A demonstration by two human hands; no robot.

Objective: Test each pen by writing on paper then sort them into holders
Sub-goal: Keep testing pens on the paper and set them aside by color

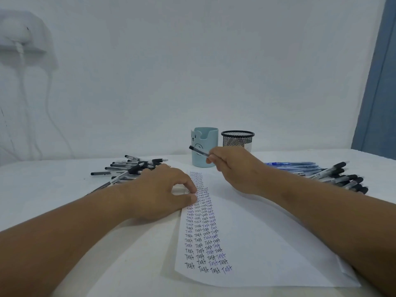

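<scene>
A white sheet of paper (267, 243) lies on the table with columns of the word "Test" down its left part. My right hand (233, 166) grips a black-capped pen (199, 151) above the top of the sheet, in front of the pale blue bear holder (204, 161). A black mesh holder (237, 139) stands just right of the blue one, partly behind my hand. My left hand (158, 191) rests on the left edge of the paper, fingers loosely curled, fingertips touching the sheet. A pen (120, 177) lies under or beside its knuckles.
Several black pens (132, 166) lie in a loose pile at the left behind my left hand. Blue pens (293, 165) and black-capped pens (342, 179) lie at the right. A white wall stands behind the table; a blue curtain (377, 82) hangs at the far right.
</scene>
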